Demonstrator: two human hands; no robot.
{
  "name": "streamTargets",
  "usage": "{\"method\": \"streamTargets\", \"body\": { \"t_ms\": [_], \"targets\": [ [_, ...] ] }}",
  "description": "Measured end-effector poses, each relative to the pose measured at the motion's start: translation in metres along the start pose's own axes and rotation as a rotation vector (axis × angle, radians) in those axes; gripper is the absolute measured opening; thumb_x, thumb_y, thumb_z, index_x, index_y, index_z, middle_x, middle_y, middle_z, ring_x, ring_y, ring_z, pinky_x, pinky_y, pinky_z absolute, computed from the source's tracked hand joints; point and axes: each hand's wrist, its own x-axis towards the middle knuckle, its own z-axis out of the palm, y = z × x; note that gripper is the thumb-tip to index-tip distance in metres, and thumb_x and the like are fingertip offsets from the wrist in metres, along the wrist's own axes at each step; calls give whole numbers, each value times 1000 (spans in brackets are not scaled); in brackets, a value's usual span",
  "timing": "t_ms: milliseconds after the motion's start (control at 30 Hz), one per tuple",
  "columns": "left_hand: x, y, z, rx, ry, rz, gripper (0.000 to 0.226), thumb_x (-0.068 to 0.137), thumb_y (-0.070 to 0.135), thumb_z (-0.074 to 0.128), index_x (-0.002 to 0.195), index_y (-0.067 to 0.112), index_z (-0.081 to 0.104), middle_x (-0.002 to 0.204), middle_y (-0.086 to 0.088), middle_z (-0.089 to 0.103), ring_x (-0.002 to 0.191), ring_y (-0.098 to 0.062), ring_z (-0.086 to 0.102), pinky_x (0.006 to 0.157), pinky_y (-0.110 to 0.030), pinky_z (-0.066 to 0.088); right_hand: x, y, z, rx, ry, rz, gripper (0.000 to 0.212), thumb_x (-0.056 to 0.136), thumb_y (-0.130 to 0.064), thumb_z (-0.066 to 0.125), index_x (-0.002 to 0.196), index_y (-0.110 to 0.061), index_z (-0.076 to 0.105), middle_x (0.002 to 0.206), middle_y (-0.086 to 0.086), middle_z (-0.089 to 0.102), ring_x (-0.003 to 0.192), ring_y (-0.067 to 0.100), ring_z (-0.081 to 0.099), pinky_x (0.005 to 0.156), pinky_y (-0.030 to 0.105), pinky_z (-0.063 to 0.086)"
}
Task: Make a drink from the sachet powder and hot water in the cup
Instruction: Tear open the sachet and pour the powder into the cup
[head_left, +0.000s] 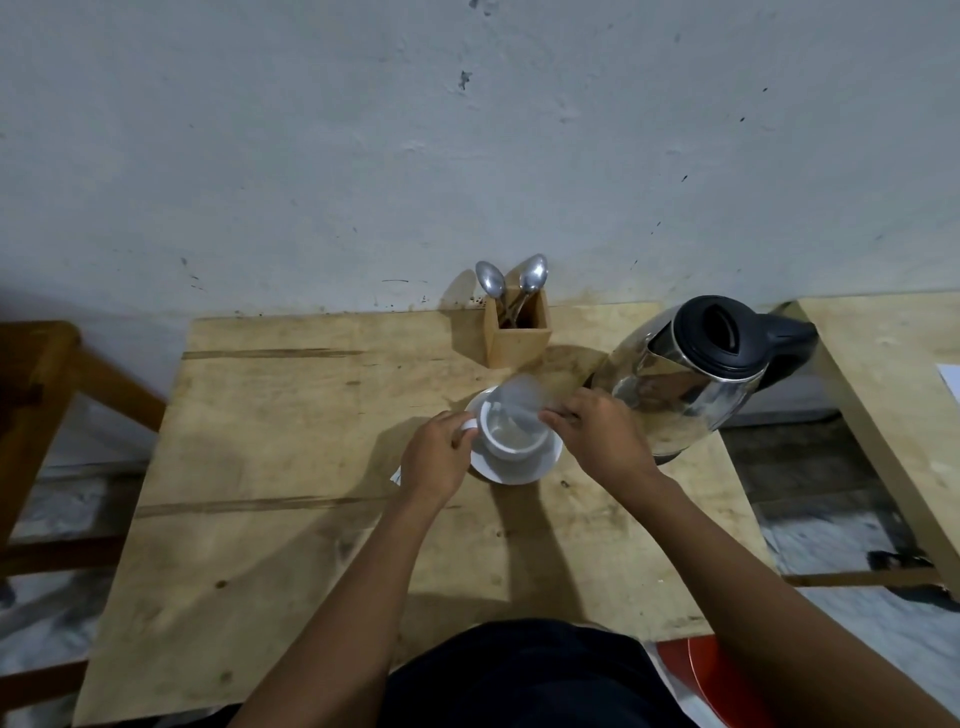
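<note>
Cup (511, 432) one, handle gripped by left hand (438, 457); right hand (597, 436) pinching blurred spoon; two spoons (511, 283) racked.

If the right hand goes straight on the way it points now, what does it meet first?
The right hand points left, at the white cup on its saucer. It would probably meet the cup's rim first, though depth is unclear.

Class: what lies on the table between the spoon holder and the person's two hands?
In the head view, the cup on its saucer, between the holder and both hands.
</note>
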Motion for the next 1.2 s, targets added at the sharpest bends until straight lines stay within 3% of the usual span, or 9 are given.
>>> {"method": "streamTargets", "body": {
  "t_ms": [100, 233, 367, 533, 733, 900, 1067, 1200],
  "targets": [
    [1, -1, 0, -24, -14, -19, 19, 92, 19, 59, 104, 12, 72, 98, -8, 71, 89, -23, 65, 77, -36, 52, -2, 0, -1, 0, 3, -17, 20, 92, -36, 65, 103, -26, 78, 88, -2, 67, 83, 21, 62, 60, 27, 31],
    [2, 0, -1, -55, -34, -67, 25, 91, 19, 60, 114, 18, 70, 102, -3, 71, 90, -20, 65, 78, -30, 50, -3, 2, -1, 1, 1, -10, 23, 95, -37, 61, 108, -25, 76, 95, 0, 66, 87, 22, 63, 65, 27, 31],
    [5, 4, -3, -77, -72, -68, 24, 91, 12, 59, 111, 16, 72, 95, -1, 68, 89, -19, 63, 75, -26, 44, -3, 3, -1, -1, 4, -12, 24, 95, -37, 60, 105, -23, 76, 94, 0, 65, 87, 24, 64, 68, 28, 31],
    [6, 4, -5, -52, -81, -74, 25, 91, 12, 59, 113, 15, 71, 109, -5, 70, 93, -15, 61, 78, -25, 44, -3, 3, -1, -12, 32, -42, 20, 92, -34, 64, 97, -20, 77, 87, 1, 66, 81, 25, 64, 67, 30, 35],
    [6, 7, -7, -84, -86, -118, 29, 91, 21, 59, 120, 22, 66, 114, -3, 70, 99, -21, 66, 86, -39, 55, -6, 0, -3, 30, 85, -53, 18, 92, -33, 66, 93, -19, 78, 83, -1, 65, 72, 23, 63, 66, 29, 36],
    [16, 19, -9, 9, -52, -2, 42, 90, 37, 58, 130, 25, 57, 129, 0, 60, 117, -19, 57, 97, -41, 50, -4, 1, -6, 82, 28, -51, 18, 92, -35, 66, 99, -22, 78, 87, -8, 62, 75, 16, 60, 71, 28, 35],
    [27, 26, -6, 47, -46, 49, 20, 90, 27, 61, 103, 17, 73, 111, 1, 67, 104, -22, 57, 87, -37, 49, -1, -2, -11, 123, 22, -73, 17, 90, -34, 69, 97, -21, 79, 80, -14, 53, 68, 9, 51, 55, 22, 31],
    [31, 26, -5, 111, -19, 62, 20, 91, 25, 60, 102, 15, 74, 107, -2, 70, 100, -24, 57, 84, -37, 49, 3, -1, -15, 157, 46, -70, 18, 88, -30, 72, 97, -16, 77, 82, -8, 60, 70, 11, 54, 60, 25, 35]
  ]
}}
